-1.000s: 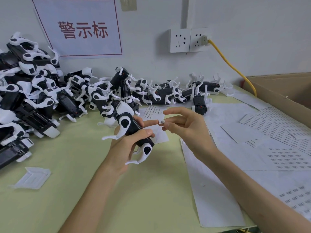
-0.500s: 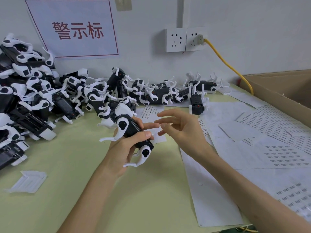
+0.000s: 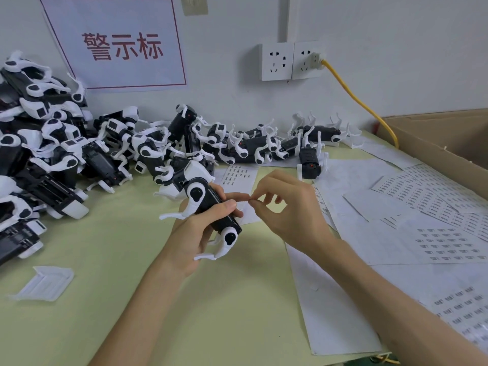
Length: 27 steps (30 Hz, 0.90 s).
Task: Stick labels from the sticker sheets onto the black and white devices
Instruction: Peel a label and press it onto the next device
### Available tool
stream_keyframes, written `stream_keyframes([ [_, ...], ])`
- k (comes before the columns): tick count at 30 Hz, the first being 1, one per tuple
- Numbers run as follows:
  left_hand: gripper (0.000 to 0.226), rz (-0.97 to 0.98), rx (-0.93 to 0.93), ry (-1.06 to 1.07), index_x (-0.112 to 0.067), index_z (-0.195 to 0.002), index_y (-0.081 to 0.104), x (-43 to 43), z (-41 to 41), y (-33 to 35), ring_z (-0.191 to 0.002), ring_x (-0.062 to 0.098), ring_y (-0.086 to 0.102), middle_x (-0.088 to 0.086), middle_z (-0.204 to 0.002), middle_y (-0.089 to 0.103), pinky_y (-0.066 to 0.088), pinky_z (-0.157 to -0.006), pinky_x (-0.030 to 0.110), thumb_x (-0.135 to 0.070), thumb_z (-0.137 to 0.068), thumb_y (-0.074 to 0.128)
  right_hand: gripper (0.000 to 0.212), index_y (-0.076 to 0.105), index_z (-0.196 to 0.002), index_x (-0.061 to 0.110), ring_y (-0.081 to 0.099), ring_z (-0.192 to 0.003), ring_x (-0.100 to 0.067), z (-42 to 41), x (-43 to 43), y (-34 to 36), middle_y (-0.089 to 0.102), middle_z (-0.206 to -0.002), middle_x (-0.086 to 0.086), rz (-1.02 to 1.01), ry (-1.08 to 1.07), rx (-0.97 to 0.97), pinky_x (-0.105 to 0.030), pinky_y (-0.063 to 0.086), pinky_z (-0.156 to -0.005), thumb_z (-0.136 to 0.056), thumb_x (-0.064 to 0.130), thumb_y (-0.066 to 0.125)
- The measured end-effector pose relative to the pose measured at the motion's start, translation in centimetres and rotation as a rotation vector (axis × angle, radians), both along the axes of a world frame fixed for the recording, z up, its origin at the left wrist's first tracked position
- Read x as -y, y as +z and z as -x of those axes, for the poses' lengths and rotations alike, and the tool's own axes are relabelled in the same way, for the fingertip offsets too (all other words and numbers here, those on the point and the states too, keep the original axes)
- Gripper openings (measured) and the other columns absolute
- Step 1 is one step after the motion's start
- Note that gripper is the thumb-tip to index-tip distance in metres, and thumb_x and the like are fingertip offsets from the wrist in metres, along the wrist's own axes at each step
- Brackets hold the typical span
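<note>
**Operator:** State the condition of the left hand [image 3: 195, 233].

**Technician:** The fingers and thumb are wrapped round one black and white device [image 3: 211, 204]. The device is held clear of the bench [image 3: 118, 260], body tilted, with white legs projecting to the left and below. The forefinger extends along the far side of the body.

**Operator:** And the right hand [image 3: 287, 215]?

**Technician:** Thumb and forefinger are closed in a fine pinch on a label [image 3: 249, 203]. The label is very small and barely shows between the pads. The pinch meets the tip of the left forefinger, just beside the upper edge of the device. The other fingers are loosely curled.

**Operator:** Locate the label stock.

**Technician:** The sticker sheets [image 3: 443, 244] lie overlapping on the right part of the bench, printed with rows of small dark labels. One smaller sheet [image 3: 239, 175] lies behind the hands.

**Operator:** Locate the other units.

**Technician:** A large pile of devices [image 3: 52, 154] occupies the left rear. A row of devices [image 3: 253, 146] runs along the wall.

**Operator:** Surroundings?

**Technician:** A cardboard box [image 3: 449, 149] stands at the right edge. A yellow cable [image 3: 356, 101] is plugged into the wall sockets [image 3: 290, 60]. A sign [image 3: 118, 43] hangs on the wall. A white plastic part [image 3: 45, 282] lies front left.
</note>
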<state>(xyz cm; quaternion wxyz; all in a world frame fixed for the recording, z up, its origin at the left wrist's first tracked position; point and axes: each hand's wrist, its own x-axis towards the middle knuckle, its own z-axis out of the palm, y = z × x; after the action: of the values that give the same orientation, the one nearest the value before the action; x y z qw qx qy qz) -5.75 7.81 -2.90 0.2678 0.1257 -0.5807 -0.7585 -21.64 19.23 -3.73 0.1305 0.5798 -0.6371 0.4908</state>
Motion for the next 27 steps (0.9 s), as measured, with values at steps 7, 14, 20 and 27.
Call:
stream_keyframes([
  [7, 0.024, -0.082, -0.029, 0.125, -0.016, -0.095, 0.061, 0.0, 0.5, -0.1, -0.105, 0.023, 0.068, 0.012, -0.119, 0.073, 0.058, -0.083, 0.033, -0.038, -0.088, 0.065, 0.012, 0.069, -0.082, 0.016, 0.063, -0.073, -0.013, -0.7, -0.1, 0.4, 0.066, -0.085, 0.005, 0.014, 0.083, 0.123, -0.03, 0.049, -0.064, -0.082, 0.007, 0.077],
  [14, 0.065, -0.009, -0.087, 0.173, -0.016, -0.115, 0.057, -0.4, 0.7, 0.2, -0.098, 0.02, 0.071, 0.005, -0.104, 0.073, 0.055, -0.082, 0.027, -0.069, -0.078, 0.055, 0.079, 0.034, -0.146, 0.036, 0.065, -0.117, -0.011, -1.5, -0.2, 0.8, 0.061, -0.135, 0.014, -0.345, 0.39, 0.653, -0.038, 0.053, -0.101, -0.08, 0.039, 0.078],
  [20, 0.071, 0.019, -0.104, 0.19, -0.017, -0.118, 0.058, -0.6, 1.1, 0.0, -0.096, 0.02, 0.072, 0.001, -0.101, 0.071, 0.057, -0.076, 0.026, -0.074, -0.075, 0.051, 0.08, 0.032, -0.149, 0.035, 0.064, -0.119, -0.011, -1.8, 0.0, 0.7, 0.058, -0.137, 0.005, -0.351, 0.388, 0.727, -0.038, 0.052, -0.104, -0.087, 0.026, 0.081],
  [27, 0.056, 0.131, -0.014, 0.18, -0.029, -0.123, 0.063, -0.1, 1.1, -1.0, -0.116, 0.016, 0.067, -0.009, -0.115, 0.074, 0.051, -0.1, 0.044, -0.071, -0.089, 0.047, 0.078, 0.041, -0.143, 0.031, 0.071, -0.106, -0.022, -1.6, 0.3, 0.8, 0.07, -0.116, -0.004, -0.211, 0.422, 0.878, -0.034, 0.056, -0.095, -0.077, 0.021, 0.081],
])
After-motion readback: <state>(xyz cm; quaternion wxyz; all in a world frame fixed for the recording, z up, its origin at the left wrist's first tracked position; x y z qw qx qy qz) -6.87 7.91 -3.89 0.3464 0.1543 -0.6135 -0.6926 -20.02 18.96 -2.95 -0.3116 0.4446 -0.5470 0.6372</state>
